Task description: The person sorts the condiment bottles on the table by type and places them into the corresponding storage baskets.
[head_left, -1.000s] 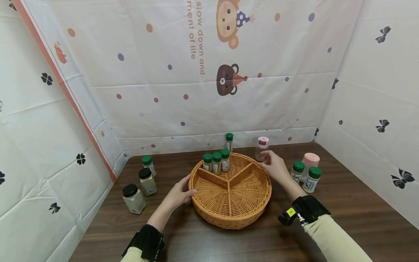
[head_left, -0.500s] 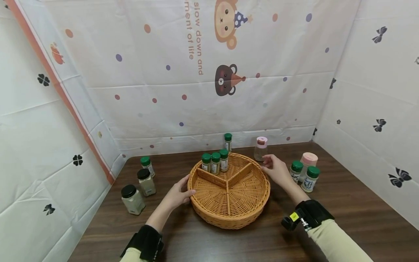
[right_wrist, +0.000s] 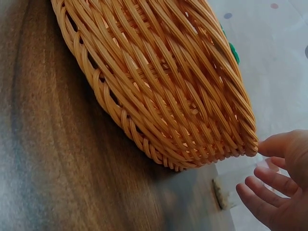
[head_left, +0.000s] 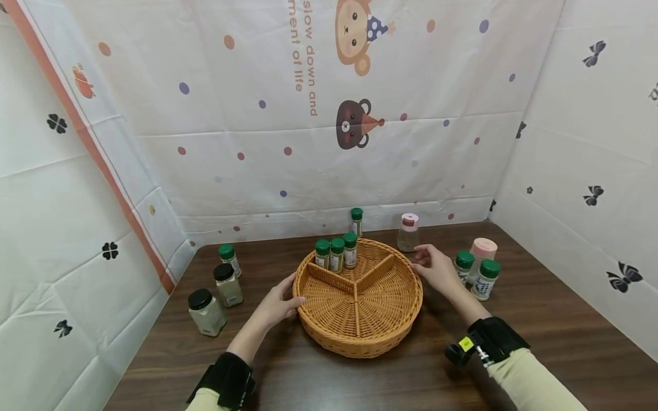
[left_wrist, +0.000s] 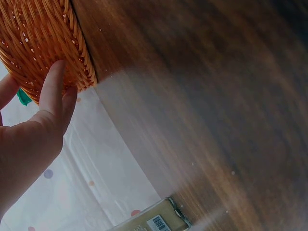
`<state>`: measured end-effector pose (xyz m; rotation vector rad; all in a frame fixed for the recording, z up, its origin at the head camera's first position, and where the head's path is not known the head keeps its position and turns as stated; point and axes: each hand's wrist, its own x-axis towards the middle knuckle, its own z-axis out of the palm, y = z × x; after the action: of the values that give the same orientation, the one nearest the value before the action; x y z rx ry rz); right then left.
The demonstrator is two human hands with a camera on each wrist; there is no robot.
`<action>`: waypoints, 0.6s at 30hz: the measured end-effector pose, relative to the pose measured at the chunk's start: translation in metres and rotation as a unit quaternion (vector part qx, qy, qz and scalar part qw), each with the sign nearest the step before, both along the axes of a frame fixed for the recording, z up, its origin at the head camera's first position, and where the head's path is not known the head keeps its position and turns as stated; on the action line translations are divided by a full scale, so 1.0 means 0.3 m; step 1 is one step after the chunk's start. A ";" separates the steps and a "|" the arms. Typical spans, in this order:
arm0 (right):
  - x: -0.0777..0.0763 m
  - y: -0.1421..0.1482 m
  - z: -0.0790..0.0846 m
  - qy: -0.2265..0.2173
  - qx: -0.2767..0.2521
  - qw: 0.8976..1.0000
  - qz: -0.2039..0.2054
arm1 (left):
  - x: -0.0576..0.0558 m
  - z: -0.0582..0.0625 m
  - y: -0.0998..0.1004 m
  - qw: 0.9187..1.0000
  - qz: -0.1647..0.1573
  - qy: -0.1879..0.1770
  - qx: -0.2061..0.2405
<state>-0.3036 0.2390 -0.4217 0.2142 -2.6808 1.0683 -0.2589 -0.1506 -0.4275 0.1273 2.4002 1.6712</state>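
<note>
A round wicker basket point(head_left: 329, 308) with three compartments sits on the table. My left hand point(head_left: 277, 302) holds its left rim, thumb over the edge and fingers against the outer wall, as the left wrist view shows on the weave point(left_wrist: 43, 43). At the right rim, my right hand point(head_left: 437, 268) touches the wicker with its thumb. Its other fingers are loosely spread away from the wall point(right_wrist: 159, 82). Three green-capped spice jars point(head_left: 336, 255) stand together in the back left compartment. Just beyond my right fingertips is a clear pink-lidded jar point(head_left: 408, 234).
Behind the basket stands another green-capped jar point(head_left: 357, 222). To the left are a green-capped jar point(head_left: 229, 260) and two black-lidded jars point(head_left: 207, 313). A pink-lidded jar point(head_left: 483, 257) and two green-capped jars point(head_left: 485, 279) stand right, beside my right forearm. Printed cloth point(head_left: 247, 188) borders the table.
My right hand has drawn back slightly from the pink-lidded jar to the basket's right rim, its fingers lower. My left hand stays at the left rim. The head view has shifted slightly.
</note>
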 end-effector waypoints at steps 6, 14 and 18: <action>0.017 0.004 -0.001 0.004 -0.001 1.000 -0.002 | -0.001 0.004 0.001 1.000 0.002 -0.005 0.000; 0.045 0.017 0.000 0.007 0.000 1.000 -0.001 | -0.001 0.004 0.001 1.000 0.006 -0.011 -0.003; 0.059 0.027 -0.002 0.015 0.003 1.000 0.004 | -0.001 0.003 0.001 1.000 0.005 -0.012 -0.001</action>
<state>-0.2858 0.2470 -0.4224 0.2414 -2.6592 1.0522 -0.2592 -0.1503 -0.4266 0.0933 2.3883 1.6657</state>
